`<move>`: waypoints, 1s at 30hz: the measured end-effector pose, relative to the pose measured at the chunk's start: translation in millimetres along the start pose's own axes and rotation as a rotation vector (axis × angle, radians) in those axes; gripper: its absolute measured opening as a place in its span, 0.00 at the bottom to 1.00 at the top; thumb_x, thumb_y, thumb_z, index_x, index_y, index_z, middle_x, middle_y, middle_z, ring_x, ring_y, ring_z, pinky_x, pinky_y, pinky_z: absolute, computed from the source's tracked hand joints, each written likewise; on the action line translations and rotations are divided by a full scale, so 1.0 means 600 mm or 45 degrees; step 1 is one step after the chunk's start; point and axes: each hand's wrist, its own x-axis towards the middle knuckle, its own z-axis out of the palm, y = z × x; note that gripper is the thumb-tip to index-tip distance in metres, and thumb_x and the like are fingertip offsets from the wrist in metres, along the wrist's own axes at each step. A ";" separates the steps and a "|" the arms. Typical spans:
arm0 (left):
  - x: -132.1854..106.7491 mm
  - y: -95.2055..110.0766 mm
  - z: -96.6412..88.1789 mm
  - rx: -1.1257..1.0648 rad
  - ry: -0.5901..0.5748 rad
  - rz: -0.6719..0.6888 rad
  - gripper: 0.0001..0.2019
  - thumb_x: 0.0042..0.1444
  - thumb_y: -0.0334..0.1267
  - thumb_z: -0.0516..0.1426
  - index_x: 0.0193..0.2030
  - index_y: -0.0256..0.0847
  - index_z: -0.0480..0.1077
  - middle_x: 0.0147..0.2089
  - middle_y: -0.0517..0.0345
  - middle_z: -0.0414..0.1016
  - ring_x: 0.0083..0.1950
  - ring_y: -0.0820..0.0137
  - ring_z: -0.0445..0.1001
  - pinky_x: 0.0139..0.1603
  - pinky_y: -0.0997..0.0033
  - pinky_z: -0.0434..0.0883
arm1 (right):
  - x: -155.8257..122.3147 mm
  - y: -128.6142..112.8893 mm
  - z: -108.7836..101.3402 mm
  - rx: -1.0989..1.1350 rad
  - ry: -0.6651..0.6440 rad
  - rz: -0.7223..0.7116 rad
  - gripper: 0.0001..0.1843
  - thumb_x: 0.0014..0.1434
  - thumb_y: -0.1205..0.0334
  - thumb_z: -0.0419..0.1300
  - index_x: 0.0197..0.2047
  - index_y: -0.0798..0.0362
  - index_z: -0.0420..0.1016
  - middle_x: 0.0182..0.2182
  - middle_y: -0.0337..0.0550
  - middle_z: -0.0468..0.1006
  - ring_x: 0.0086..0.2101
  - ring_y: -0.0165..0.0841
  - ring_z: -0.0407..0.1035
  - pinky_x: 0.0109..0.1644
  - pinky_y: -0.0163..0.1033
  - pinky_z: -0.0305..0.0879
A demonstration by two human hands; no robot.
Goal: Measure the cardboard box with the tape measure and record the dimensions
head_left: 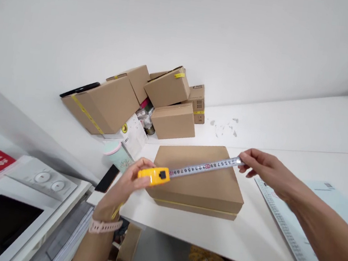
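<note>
My left hand (132,178) is closed around the yellow case of a tape measure (154,176). The metal blade (201,167) is pulled out to the right and slopes slightly upward. Its free end is pinched between the thumb and fingers of my right hand (261,165). Beneath the blade, a flat closed cardboard box (198,189) lies on the white table (263,232), with a thin yellow line along its front side. The blade passes over the box's top; whether it touches the cardboard, I cannot tell.
Several cardboard boxes (173,119) are stacked against the wall. A pale green cup (117,155) and a black flat object (107,178) are left of my left hand. A light blue mat (320,209) lies under my right forearm. A white microwave (23,200) stands at lower left.
</note>
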 end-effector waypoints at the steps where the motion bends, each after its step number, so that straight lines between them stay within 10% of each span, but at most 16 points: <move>1: -0.017 -0.001 0.023 -0.059 -0.090 -0.059 0.26 0.50 0.48 0.69 0.54 0.43 0.72 0.47 0.49 0.78 0.43 0.59 0.79 0.37 0.68 0.76 | 0.009 -0.013 -0.002 0.006 0.027 -0.040 0.30 0.55 0.28 0.60 0.30 0.50 0.72 0.30 0.44 0.77 0.33 0.36 0.70 0.38 0.42 0.69; 6: -0.074 -0.065 0.172 -0.453 -0.478 -0.253 0.39 0.42 0.42 0.75 0.63 0.49 0.71 0.63 0.44 0.69 0.47 0.61 0.76 0.40 0.66 0.79 | 0.083 -0.050 0.022 -0.140 -0.083 -0.208 0.25 0.57 0.33 0.60 0.31 0.48 0.72 0.30 0.42 0.74 0.34 0.37 0.65 0.39 0.41 0.64; 12: -0.053 -0.142 0.309 -0.997 -0.318 -0.150 0.34 0.41 0.50 0.73 0.57 0.47 0.74 0.52 0.49 0.70 0.30 0.69 0.78 0.30 0.65 0.79 | 0.169 -0.032 0.065 -0.336 -0.141 -0.091 0.22 0.57 0.39 0.62 0.25 0.48 0.67 0.24 0.42 0.69 0.31 0.38 0.63 0.35 0.42 0.59; 17: -0.065 -0.146 0.322 -0.977 -0.260 -0.173 0.35 0.40 0.51 0.73 0.56 0.46 0.75 0.59 0.43 0.69 0.48 0.55 0.77 0.30 0.70 0.75 | 0.178 0.000 0.063 -0.303 -0.146 -0.078 0.24 0.55 0.38 0.63 0.22 0.49 0.67 0.24 0.41 0.71 0.30 0.37 0.64 0.36 0.42 0.60; 30: -0.098 -0.171 0.361 -1.050 -0.255 -0.197 0.33 0.37 0.43 0.74 0.55 0.50 0.78 0.58 0.47 0.75 0.41 0.58 0.83 0.40 0.64 0.75 | 0.149 0.028 0.078 0.296 -0.278 0.017 0.26 0.44 0.37 0.73 0.30 0.52 0.79 0.26 0.39 0.78 0.27 0.30 0.68 0.33 0.38 0.64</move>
